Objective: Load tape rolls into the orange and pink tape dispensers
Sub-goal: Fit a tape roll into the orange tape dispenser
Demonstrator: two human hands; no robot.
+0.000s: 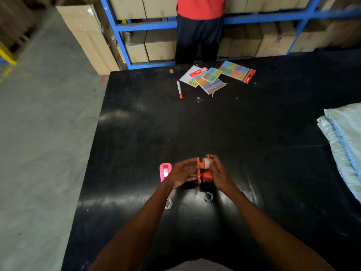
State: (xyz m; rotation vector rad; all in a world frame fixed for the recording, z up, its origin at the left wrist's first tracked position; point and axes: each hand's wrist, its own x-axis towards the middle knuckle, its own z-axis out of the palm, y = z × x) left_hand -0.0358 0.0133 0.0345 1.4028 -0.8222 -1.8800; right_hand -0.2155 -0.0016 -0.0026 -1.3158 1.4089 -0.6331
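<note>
The orange tape dispenser (204, 172) is held between both hands just above the black table (195, 124). A whitish tape roll (206, 162) sits at its top end, pinched by my right hand (218, 173), which also wraps the dispenser's right side. My left hand (180, 174) touches the dispenser's left side with its fingers spread. The pink tape dispenser (165, 171) lies on the table just left of my left hand, with a white roll showing inside it. Two clear tape rolls lie flat near me: one (208, 196) below the orange dispenser, another (168, 204) partly hidden by my left forearm.
A red and white marker (179, 89) and several packs of coloured sticky notes (213, 78) lie at the table's far side. A person in a red top (199, 28) stands behind it by blue shelving with cartons. Folded pale sacks (343, 141) cover the right edge.
</note>
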